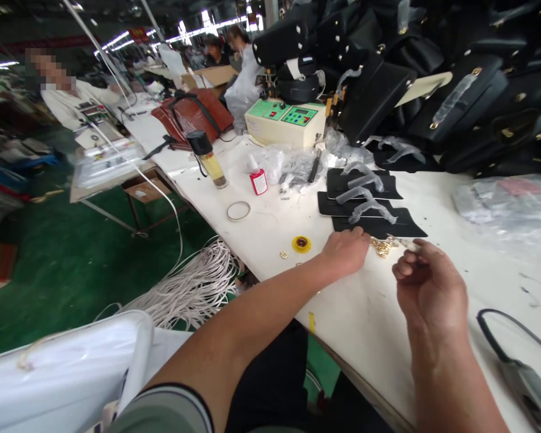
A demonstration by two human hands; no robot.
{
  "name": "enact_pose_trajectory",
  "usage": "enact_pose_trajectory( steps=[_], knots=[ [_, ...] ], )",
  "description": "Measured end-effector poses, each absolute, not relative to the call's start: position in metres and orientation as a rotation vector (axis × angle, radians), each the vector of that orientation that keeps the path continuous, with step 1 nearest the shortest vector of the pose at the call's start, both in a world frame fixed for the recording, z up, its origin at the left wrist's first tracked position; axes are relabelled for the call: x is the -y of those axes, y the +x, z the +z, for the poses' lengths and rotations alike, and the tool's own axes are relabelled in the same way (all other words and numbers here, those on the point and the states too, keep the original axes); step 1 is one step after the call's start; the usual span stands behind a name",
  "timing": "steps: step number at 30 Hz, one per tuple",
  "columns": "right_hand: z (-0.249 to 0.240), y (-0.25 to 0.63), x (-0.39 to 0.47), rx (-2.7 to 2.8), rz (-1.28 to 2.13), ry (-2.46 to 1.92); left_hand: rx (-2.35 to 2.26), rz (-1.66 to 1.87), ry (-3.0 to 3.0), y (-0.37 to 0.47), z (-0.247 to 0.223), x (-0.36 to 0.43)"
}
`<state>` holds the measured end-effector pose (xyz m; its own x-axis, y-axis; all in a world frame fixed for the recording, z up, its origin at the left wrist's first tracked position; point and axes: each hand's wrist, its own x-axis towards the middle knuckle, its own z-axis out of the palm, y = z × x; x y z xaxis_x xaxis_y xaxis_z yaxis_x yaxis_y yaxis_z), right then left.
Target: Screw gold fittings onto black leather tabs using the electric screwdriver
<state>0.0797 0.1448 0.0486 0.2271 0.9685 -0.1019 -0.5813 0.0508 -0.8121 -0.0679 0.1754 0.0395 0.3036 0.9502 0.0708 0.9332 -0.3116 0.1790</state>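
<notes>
My left hand (pixel 348 251) is closed at the near edge of the stacked black panels with plastic-wrapped handles (pixel 379 225), its fingertips beside a small pile of gold-coloured metal pieces (pixel 382 247). What its fingers hold, if anything, is hidden. My right hand (pixel 428 279) pinches a small whitish item (pixel 408 243) just right of the pile; blur hides its exact shape. A yellow round dish with a dark centre (pixel 302 243) lies left of my left hand, and a gold-coloured ring piece (pixel 284 255) is beside it.
A red bottle (pixel 258 178), a capped drink bottle (pixel 213 165) and a control box (pixel 286 123) stand farther back. Black bags (pixel 374 99) pile up at back right. A dark tool (pixel 525 385) lies at lower right. A person (pixel 65 96) is at far left.
</notes>
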Motion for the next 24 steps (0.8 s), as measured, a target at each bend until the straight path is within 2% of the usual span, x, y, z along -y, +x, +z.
enact_pose_trajectory(
  steps=[2, 5, 10, 15, 24],
  knots=[
    [0.048, 0.077, -0.143, 0.619, 1.213, -0.887, -1.76, 0.403, 2.408, -0.078, 0.05, -0.153],
    [0.044, 0.061, -0.14, 0.87, 1.177, -1.024, -1.682, 0.819, 2.318, -0.106, 0.058, -0.103],
    [0.03, 0.012, -0.137, 1.48, 1.221, -1.272, -1.725, 1.439, 1.964, -0.166, 0.037, -0.026],
    [0.013, -0.016, -0.143, 1.663, 1.171, -1.317, -1.93, 1.513, 1.623, -0.2, 0.009, -0.017],
    [0.002, -0.02, -0.147, 1.675, 1.075, -1.369, -1.902, 1.599, 1.703, -0.205, -0.003, -0.055]
  ],
)
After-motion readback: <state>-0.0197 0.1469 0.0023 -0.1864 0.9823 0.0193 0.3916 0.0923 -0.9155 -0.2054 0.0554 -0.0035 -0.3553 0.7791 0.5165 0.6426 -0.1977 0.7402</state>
